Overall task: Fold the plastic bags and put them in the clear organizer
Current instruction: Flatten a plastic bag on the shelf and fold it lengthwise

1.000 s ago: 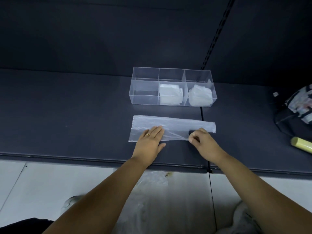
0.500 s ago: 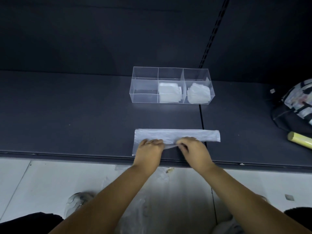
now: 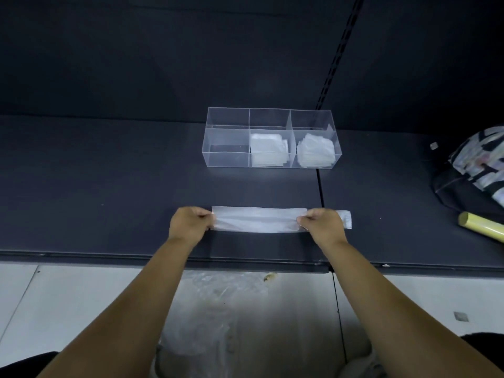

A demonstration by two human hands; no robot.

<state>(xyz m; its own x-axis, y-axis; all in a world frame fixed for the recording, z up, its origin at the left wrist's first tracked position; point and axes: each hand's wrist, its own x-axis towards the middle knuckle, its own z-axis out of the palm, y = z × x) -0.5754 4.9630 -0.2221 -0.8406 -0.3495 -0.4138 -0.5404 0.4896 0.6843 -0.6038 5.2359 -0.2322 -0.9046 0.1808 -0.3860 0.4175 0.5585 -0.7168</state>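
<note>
Plastic bag [image 3: 259,222], folded to a narrow strip, lies at mid-frame near the shelf [image 3: 109,186] edge. Left hand [image 3: 188,227] and right hand [image 3: 323,227] pinch it taut, likely to crease it. Clear organizer [image 3: 227,159] waits above, 2 of 3 compartments filled.

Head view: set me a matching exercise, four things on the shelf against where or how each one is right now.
1. plastic bag strip
2. organizer's left compartment
3. organizer's middle compartment
4. yellow roll

A. holds stacked folded bags
B. far right on the shelf
C. pinched by left hand and right hand
D. nothing visible inside

Pairs: 1-C, 2-D, 3-A, 4-B.
</note>
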